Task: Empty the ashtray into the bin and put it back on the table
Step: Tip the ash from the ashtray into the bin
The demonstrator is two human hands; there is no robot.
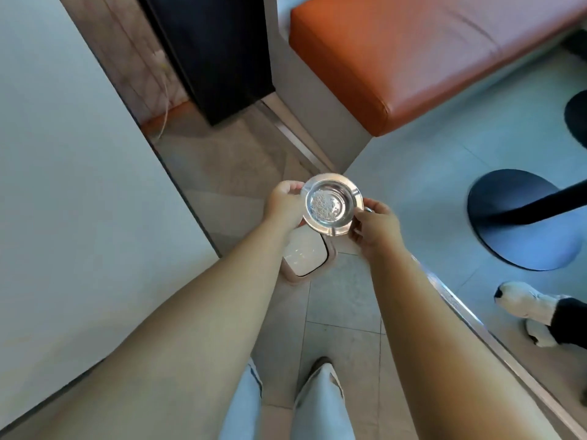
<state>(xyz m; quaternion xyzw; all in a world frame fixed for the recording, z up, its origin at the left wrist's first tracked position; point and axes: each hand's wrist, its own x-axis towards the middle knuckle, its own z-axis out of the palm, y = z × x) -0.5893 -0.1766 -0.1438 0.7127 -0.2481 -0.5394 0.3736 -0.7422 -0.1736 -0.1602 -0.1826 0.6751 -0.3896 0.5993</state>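
A round shiny metal ashtray (331,204) with pale ash in its bowl is held level in front of me, over the floor. My left hand (283,206) grips its left rim and my right hand (376,227) grips its right rim. Directly below and a little nearer to me stands a small bin (305,257) with a white swing lid and a pinkish-brown rim, partly hidden by my left wrist and the ashtray.
A white wall or panel (79,173) fills the left. An orange padded bench (413,58) is at the upper right, a dark round table base (521,217) at the right. Another person's black-and-white shoe (536,309) is at the right. My legs (320,404) stand on tiled floor.
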